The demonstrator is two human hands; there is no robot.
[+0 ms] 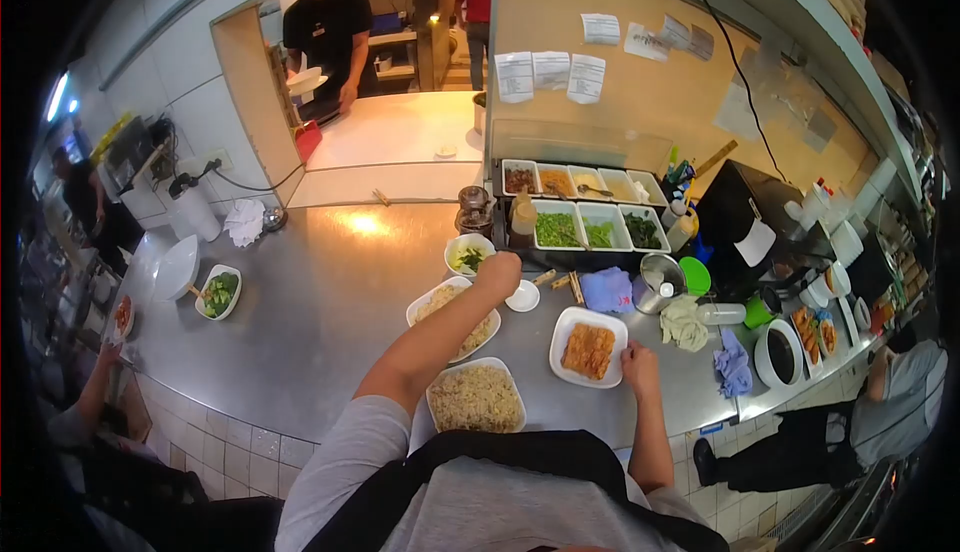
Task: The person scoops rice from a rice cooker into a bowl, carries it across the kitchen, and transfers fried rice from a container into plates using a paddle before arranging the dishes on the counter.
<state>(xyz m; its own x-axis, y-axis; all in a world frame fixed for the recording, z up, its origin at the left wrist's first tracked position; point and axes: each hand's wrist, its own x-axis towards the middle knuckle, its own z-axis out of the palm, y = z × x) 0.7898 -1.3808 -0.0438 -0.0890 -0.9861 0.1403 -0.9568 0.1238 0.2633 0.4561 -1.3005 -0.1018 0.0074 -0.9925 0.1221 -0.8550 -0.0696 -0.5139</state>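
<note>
My left hand [499,275] reaches across the counter, its back toward me, at the edge of a small white bowl [452,259] with greens and pale pieces. Its fingers are hidden. Below my forearm sits a white dish of fried rice [482,337], partly covered by the arm. Another dish of fried rice [475,399] stands close to my body. My right hand [639,364] is closed on the right rim of a square white dish [558,352] holding a browned fried cutlet [588,349]. A small white saucer [522,296] lies just right of my left hand.
Topping containers [598,224] line the back beside the pass window [390,137]. Cloths [607,290], a metal pot [657,282] and a bowl of dark liquid [778,354] stand right. A broccoli dish [219,293] sits left. Co-workers stand on both sides and behind the window.
</note>
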